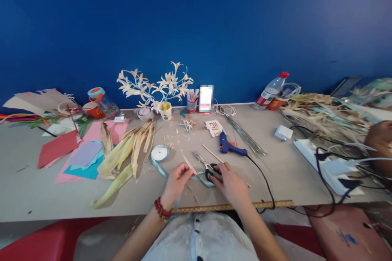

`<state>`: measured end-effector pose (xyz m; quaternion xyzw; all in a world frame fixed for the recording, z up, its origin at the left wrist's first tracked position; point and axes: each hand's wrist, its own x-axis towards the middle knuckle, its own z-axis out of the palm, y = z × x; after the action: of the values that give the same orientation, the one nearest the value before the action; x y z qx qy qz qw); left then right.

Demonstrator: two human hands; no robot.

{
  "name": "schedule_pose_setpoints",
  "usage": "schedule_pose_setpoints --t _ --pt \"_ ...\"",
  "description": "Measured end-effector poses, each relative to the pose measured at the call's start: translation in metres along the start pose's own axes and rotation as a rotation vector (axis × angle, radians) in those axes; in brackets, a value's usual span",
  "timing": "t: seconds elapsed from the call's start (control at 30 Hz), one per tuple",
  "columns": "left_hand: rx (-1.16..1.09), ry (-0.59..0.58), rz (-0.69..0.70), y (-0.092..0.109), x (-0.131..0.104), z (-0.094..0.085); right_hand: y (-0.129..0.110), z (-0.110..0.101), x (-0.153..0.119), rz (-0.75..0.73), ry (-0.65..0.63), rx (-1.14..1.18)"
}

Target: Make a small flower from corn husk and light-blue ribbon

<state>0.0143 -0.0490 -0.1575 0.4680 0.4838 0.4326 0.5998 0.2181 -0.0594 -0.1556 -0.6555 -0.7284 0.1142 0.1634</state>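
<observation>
Head view shows me crisp sheets of coloured paper (pixel 58 149) overlapping at far left on the smooth grey surface (pixel 73 195). Next come long, creased corn husks (pixel 125 155), papery and yellowish, curling at their edges. Behind them, pale star-shaped flowers (pixel 171 81) stand on thin, branching stems. Moving right, I find a white disc-shaped spool (pixel 159 153) wound with glossy light-blue ribbon, its loose end trailing toward me. Above a bracelet of round red beads (pixel 162 209), the left hand (pixel 177 179) has its fingers pinched together on a slender, tapering pale strip (pixel 188 163). Just beside it lie metal scissors (pixel 206 165); the right hand (pixel 232 183) has its fingers bent over their black looped handles, though I cannot tell whether they grip. Beyond are a blue plastic glue gun (pixel 231 147), straight thin wires (pixel 249 136) and a white, bar-shaped power strip (pixel 309 155).
</observation>
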Motion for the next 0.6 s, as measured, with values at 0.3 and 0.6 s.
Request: schedule_pose_setpoints --t 0.3,0.6 --pt "0.086 0.047 0.074 -0.005 -0.002 -0.004 0.031 -0.018 0.011 0.070 -0.133 0.488" --pt "-0.133 0.109 0.047 0.011 0.002 -0.004 0.009 -0.024 0.001 0.148 -0.274 1.224"
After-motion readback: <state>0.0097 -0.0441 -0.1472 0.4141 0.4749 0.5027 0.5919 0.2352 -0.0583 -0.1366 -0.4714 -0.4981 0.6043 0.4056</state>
